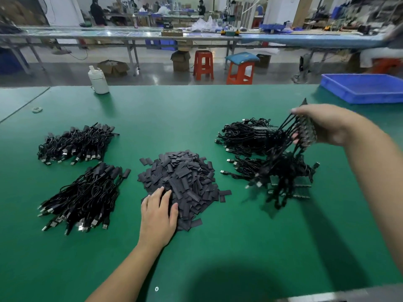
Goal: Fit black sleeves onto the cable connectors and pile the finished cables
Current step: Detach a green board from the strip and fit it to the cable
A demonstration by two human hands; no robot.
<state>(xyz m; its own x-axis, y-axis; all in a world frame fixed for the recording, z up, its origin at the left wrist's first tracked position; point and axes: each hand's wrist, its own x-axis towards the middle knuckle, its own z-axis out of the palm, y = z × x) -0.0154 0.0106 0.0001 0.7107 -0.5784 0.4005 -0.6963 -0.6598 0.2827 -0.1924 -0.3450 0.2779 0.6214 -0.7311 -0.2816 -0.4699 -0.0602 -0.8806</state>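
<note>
A heap of flat black sleeves [185,177] lies in the middle of the green table [196,258]. My left hand [158,212] rests flat on the heap's near left edge, fingers straight. My right hand [327,125] grips a bunch of unsleeved cables [283,158] by their connector ends and holds it lifted above the table, the cords hanging down. Behind it lies another pile of unsleeved cables [246,136]. Two piles of sleeved cables sit at the left, one far [76,142] and one near [85,197].
A blue plastic tray [366,88] stands at the table's far right corner. A white bottle [98,80] stands at the far edge on the left, with a small ring of tape [37,109] nearer the left side. Stools and workbenches are beyond the table.
</note>
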